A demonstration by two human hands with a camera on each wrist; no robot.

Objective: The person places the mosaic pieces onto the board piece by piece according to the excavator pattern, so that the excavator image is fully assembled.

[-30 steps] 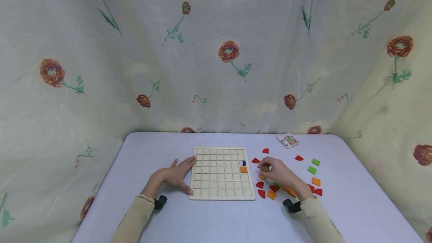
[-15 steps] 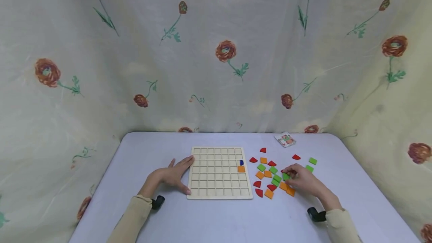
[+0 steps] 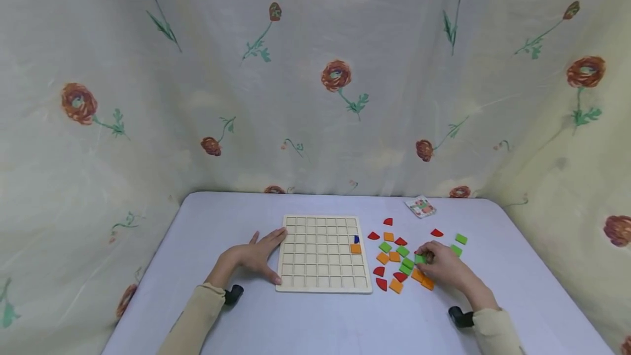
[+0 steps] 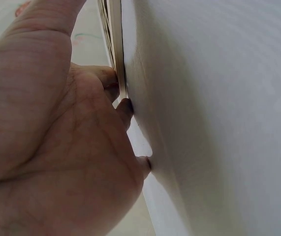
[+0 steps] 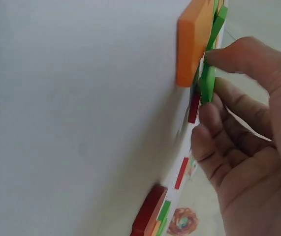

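Flat green tile [image 5: 208, 84], pinched between thumb and finger of the right hand [image 3: 442, 262]; right of the pale square gridded board [image 3: 321, 248], with loose flat red, orange and green pieces [image 3: 394, 257] between. Left hand [image 3: 252, 257] farther off, fingers spread, touching board's left edge.

A pale curtain [image 3: 305, 108] printed with rust-red flowers hangs behind a whitish table [image 3: 315, 322] with rounded far corners, filling the upper part of the frame and both sides. One large bloom [image 3: 336, 75] sits at upper center, another [image 3: 79, 103] at upper left and a third [image 3: 586, 71] at upper right, while a slender bud [image 3: 275, 11] appears near the top. Right of center, a small card [image 3: 420, 207] with a multicolored print lies at an angle near the table's far edge.
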